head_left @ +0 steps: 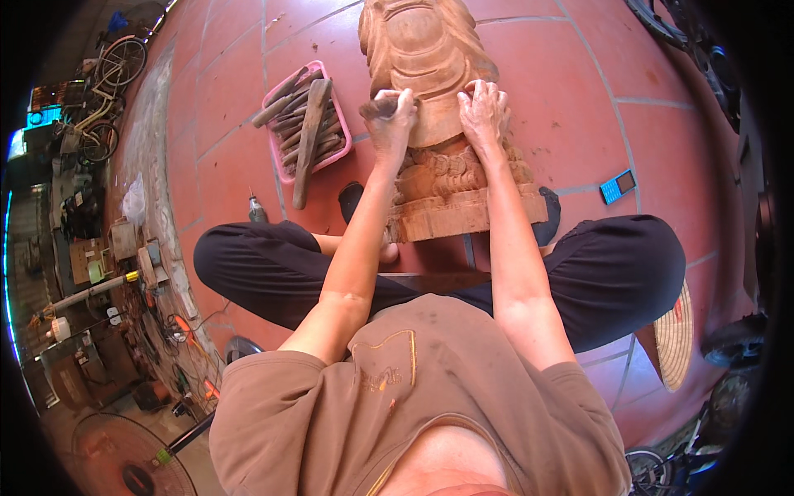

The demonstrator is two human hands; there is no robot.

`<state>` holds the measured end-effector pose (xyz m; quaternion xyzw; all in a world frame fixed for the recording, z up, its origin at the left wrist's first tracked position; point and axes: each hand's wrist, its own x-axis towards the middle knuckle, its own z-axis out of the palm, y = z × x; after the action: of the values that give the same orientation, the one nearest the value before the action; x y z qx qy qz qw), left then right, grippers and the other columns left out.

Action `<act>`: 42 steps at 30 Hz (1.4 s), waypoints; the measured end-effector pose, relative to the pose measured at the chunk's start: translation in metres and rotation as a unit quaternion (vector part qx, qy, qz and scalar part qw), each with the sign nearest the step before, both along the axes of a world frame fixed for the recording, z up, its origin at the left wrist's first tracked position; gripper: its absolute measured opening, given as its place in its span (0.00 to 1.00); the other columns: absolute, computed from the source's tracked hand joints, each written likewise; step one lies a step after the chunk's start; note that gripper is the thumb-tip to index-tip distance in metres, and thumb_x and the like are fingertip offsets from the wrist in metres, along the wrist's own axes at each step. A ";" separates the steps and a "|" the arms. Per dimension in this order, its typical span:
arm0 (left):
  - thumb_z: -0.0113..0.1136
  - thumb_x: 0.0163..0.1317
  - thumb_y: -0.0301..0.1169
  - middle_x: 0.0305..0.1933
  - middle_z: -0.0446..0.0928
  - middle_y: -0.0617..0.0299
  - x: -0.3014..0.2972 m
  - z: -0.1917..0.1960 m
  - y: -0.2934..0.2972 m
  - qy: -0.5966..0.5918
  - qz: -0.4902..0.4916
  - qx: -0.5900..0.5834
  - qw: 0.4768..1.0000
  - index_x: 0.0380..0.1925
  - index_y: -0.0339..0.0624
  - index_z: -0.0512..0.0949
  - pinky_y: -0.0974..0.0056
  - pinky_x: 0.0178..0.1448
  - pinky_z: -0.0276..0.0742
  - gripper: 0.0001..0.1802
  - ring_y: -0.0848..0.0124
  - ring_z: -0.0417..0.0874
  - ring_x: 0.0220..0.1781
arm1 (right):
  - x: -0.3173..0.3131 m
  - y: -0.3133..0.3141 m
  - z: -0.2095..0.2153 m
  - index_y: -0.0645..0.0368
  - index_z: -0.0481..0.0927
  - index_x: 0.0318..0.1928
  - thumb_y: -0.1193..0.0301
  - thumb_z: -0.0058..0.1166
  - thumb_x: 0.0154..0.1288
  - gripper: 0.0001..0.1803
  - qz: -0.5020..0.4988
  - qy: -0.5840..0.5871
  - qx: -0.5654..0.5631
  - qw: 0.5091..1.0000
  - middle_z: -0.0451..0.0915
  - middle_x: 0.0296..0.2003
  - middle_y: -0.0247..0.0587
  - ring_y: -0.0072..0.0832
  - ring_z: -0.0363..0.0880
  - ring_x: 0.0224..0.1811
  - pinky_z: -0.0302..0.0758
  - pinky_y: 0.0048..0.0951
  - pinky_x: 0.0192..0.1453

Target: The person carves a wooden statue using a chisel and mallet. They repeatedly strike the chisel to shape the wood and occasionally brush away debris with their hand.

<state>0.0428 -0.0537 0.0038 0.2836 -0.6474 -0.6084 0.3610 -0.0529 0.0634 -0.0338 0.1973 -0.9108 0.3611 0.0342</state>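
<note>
**Both hands on the carving**

My left hand [390, 114] is clenched around a short wooden tool handle [379, 107], its working end hidden behind my fist and pressed toward the wooden statue [430, 66]. My right hand [484, 107] lies flat and unclenched on the statue's side, fingers spread over the curve, steadying it and holding nothing. The statue lies on the red tiled floor [571, 107] straight ahead of me, its carved base [463, 211] close between my crossed legs and its upper part pointing away.

To do this well, I judge I should keep the right palm bearing down so the piece cannot rock, keep my spread fingers clear of the tool's path, and work in short, shallow strokes.

Just left of the statue sits a pink tray [283, 161] of wooden-handled chisels, with a long wooden mallet [310, 140] across it. A blue phone [617, 186] lies on the tiles to my right, a conical straw hat [674, 335] beside my right knee.
</note>
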 end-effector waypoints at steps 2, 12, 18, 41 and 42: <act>0.66 0.60 0.31 0.22 0.79 0.63 0.004 -0.009 -0.004 -0.074 0.018 -0.077 0.994 0.25 0.39 0.78 0.71 0.26 0.74 0.10 0.77 0.79 0.21 | 0.000 -0.001 0.002 0.51 0.77 0.46 0.61 0.55 0.66 0.12 -0.002 0.002 0.002 1.000 0.76 0.48 0.40 0.42 0.70 0.57 0.67 0.51 0.58; 0.67 0.61 0.32 0.22 0.79 0.64 -0.004 0.001 0.006 -0.049 0.031 -0.034 0.998 0.26 0.36 0.79 0.72 0.26 0.74 0.12 0.76 0.81 0.22 | 0.000 -0.001 -0.001 0.50 0.76 0.45 0.62 0.55 0.65 0.11 -0.003 0.016 -0.009 1.000 0.75 0.46 0.38 0.42 0.71 0.56 0.68 0.51 0.57; 0.67 0.60 0.32 0.25 0.82 0.60 -0.001 0.007 -0.006 -0.113 -0.006 -0.015 0.993 0.25 0.35 0.80 0.71 0.24 0.73 0.12 0.75 0.83 0.23 | -0.002 0.002 -0.003 0.51 0.76 0.45 0.63 0.56 0.65 0.11 -0.010 0.017 -0.001 1.000 0.75 0.47 0.39 0.41 0.70 0.56 0.68 0.51 0.57; 0.65 0.60 0.30 0.32 0.83 0.57 0.031 -0.025 -0.066 0.046 0.046 0.145 0.987 0.32 0.37 0.80 0.64 0.39 0.81 0.07 0.70 0.83 0.29 | -0.004 -0.002 -0.004 0.48 0.77 0.45 0.62 0.55 0.65 0.10 -0.013 -0.005 0.015 1.000 0.75 0.48 0.37 0.40 0.70 0.57 0.67 0.49 0.59; 0.65 0.60 0.30 0.32 0.83 0.57 0.029 -0.029 -0.066 0.046 0.043 0.148 0.987 0.32 0.37 0.80 0.64 0.39 0.81 0.07 0.70 0.83 0.29 | -0.004 -0.002 -0.004 0.48 0.77 0.45 0.63 0.55 0.65 0.10 -0.012 -0.005 0.010 1.000 0.76 0.48 0.37 0.41 0.70 0.57 0.67 0.49 0.59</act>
<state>0.0723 -0.1196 -0.0251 0.3332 -0.5200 -0.6936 0.3708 -0.0568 0.0611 -0.0379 0.1849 -0.9168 0.3527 0.0316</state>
